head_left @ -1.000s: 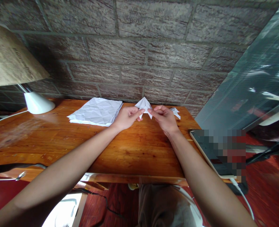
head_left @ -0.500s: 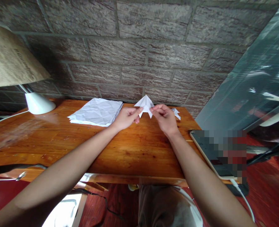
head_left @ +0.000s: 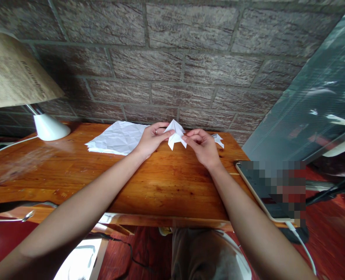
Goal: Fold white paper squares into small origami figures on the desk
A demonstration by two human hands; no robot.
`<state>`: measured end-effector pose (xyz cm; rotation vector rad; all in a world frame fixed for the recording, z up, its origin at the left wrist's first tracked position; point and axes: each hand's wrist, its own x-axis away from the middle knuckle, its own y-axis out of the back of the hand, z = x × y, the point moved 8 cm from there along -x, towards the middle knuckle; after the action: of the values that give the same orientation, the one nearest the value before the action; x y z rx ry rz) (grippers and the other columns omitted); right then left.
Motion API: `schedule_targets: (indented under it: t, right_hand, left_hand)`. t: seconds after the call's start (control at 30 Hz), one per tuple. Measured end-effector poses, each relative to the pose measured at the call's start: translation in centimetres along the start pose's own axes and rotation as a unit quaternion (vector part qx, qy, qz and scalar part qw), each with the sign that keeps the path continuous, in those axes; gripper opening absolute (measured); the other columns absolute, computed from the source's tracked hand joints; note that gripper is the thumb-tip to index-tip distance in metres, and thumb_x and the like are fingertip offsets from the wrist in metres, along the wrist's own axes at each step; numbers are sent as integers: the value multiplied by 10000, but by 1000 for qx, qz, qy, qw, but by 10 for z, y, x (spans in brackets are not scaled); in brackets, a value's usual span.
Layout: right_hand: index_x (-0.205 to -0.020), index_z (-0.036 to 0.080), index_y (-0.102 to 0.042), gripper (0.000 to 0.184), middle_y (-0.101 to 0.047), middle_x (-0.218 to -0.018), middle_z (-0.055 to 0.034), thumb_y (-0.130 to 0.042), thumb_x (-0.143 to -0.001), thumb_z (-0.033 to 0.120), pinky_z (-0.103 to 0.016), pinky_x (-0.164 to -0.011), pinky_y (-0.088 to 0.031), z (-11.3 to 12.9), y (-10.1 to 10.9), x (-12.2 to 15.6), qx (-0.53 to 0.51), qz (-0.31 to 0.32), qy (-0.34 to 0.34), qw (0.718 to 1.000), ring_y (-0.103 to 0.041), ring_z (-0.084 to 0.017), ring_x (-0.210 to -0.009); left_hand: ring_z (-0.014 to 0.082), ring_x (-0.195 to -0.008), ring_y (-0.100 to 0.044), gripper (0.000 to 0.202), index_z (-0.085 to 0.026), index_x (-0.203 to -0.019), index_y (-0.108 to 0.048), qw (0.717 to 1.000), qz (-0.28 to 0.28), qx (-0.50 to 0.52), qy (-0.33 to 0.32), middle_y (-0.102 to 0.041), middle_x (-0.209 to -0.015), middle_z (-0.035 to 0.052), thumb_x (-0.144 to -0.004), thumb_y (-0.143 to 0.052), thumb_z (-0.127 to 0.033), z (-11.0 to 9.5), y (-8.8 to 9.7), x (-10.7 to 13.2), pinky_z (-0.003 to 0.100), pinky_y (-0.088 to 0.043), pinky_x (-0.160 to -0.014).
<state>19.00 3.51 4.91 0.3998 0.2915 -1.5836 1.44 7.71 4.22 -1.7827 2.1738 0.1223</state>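
Note:
A small piece of folded white paper (head_left: 175, 133) is held above the wooden table (head_left: 166, 186), its peak upward and two pointed flaps hanging down. My left hand (head_left: 153, 139) is closed on its left side, thumb on the front and fingers behind. On the right edge, my right hand (head_left: 203, 146) pinches the paper between thumb and fingers. Left of my left hand lies a stack of creased white sheets (head_left: 117, 137), partly covered by that hand. Another small folded paper (head_left: 218, 140) rests just beyond my right hand.
A lamp with a white base (head_left: 50, 127) and printed shade (head_left: 17, 70) stands at the left. The brick wall (head_left: 161, 62) rises behind the table. A tablet (head_left: 260, 190) with a white cable (head_left: 302, 245) lies at the right edge, partly pixelated.
The folded paper has shifted slightly left and turned a little. My left hand has moved left, its fingers now reaching behind the paper. My right hand keeps its pinch.

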Motion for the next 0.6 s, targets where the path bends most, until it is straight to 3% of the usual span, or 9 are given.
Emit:
schedule_targets:
  t: [0.17,0.27,0.4,0.5,0.6]
  right_hand:
    - [-852,224,-644,421,-696,-712,9,-824,-714,578,-292,-680,-446,1,-1,2,41,5,17,999,-580,-144,-658]
    - [-870,220,-651,402,-646,-702,14,-753,-787,600,-285,-667,-441,5,7,1,86,-45,47,994,-545,-137,-650]
    - [-964,217,-661,441,-702,-947,-49,-704,-814,629,-305,-792,-491,6,18,0,95,-110,56,988,-618,-171,-839]
    - [-1006,222,-675,480,-726,-1027,-62,-717,-786,646,-325,-871,-506,-3,13,-3,52,-72,15,996,-650,-194,-946]
    - [-939,219,-707,457,-744,-935,-37,-757,-751,632,-323,-838,-513,-11,2,-3,6,-9,-19,1000,-658,-182,-867]
  left_hand:
    - [166,-741,-669,459,-157,-898,-737,1000,10,-8,-8,-769,-826,40,-591,-908,-453,-5,-3,4,298,-518,-718]
    - [179,-761,-681,455,-166,-892,-727,1000,14,-11,-1,-771,-837,44,-596,-902,-464,-4,-3,4,308,-525,-721]
    - [174,-748,-678,435,-168,-896,-722,999,32,-14,5,-774,-853,50,-622,-889,-462,-3,-7,5,298,-507,-699]
    - [165,-728,-667,413,-167,-879,-728,999,51,-17,8,-773,-846,46,-627,-889,-452,-3,-11,6,287,-493,-690]
    - [152,-693,-642,411,-164,-859,-727,998,59,-32,5,-760,-815,35,-636,-880,-473,-4,-13,8,276,-472,-665]
